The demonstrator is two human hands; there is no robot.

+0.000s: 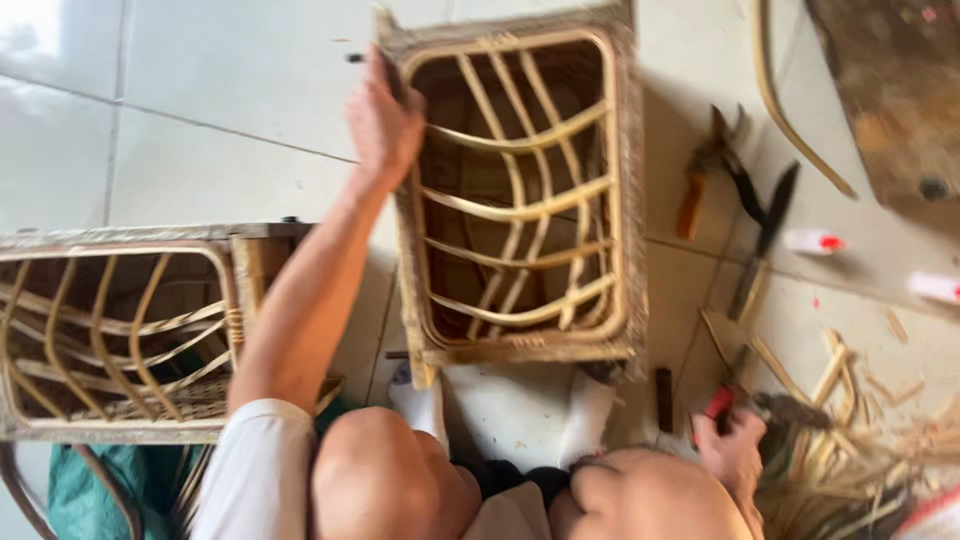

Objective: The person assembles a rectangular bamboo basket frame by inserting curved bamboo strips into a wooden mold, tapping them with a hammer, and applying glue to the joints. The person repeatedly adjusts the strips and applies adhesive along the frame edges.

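At the left edge of the frame a second rattan frame [110,330] lies on the tiled floor [220,90]. Right of it, the left hand [383,120] reaches to upper centre, its fingers clenched on the left rim of the upright rattan frame [520,190] that fills the middle of the frame and stands between the person's white-socked feet. At upper right, pliers [715,165] lie on the tiles. At lower right the right hand [735,455] grips a red-handled tool [718,403], beside scattered cane offcuts [850,400].
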